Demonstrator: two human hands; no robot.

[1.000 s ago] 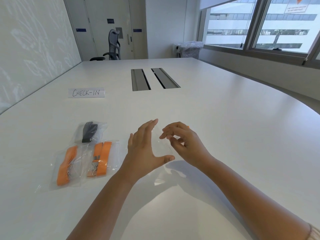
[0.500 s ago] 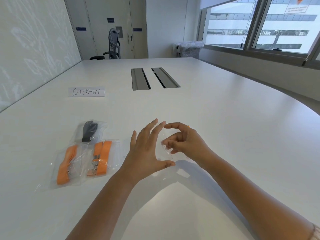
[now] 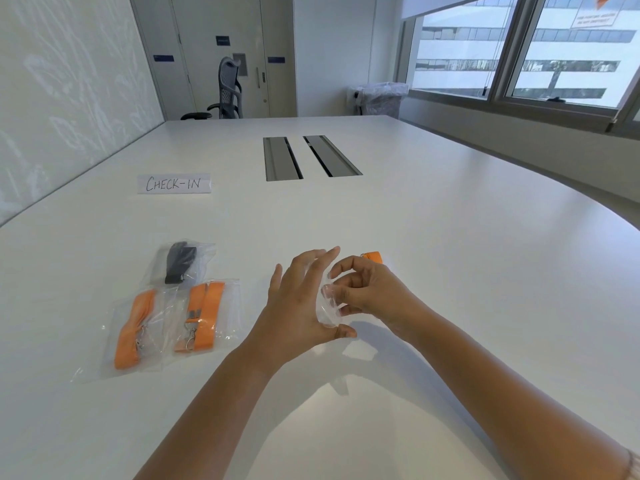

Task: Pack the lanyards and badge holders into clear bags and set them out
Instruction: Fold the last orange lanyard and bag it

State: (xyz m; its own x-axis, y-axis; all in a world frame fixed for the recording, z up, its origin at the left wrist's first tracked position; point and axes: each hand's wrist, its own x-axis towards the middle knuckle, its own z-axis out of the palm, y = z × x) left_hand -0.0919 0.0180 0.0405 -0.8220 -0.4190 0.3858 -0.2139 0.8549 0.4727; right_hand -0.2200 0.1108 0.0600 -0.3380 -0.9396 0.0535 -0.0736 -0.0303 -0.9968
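Low over the white table (image 3: 450, 237), my right hand (image 3: 372, 292) pinches the top of a small clear bag (image 3: 327, 308) with curled fingers. My left hand (image 3: 294, 306) is beside it, fingers straight and spread, thumb stretched out under the bag's lower edge. The end of a loose orange lanyard (image 3: 373, 257) shows just behind my right hand; the remainder is hidden. To the left lie three packed clear bags: one with a black lanyard (image 3: 180, 261) and two with orange lanyards (image 3: 135, 327) (image 3: 204, 313).
A paper sign reading CHECK-IN (image 3: 174, 183) lies farther back on the left. Two grey cable hatches (image 3: 308, 157) are set into the table's middle. An office chair (image 3: 228, 91) and a lined bin (image 3: 381, 98) stand beyond the far end.
My right hand's fingers have curled tighter on the clear bag and lifted it against my left hand. The orange lanyard's end now shows behind my right hand.
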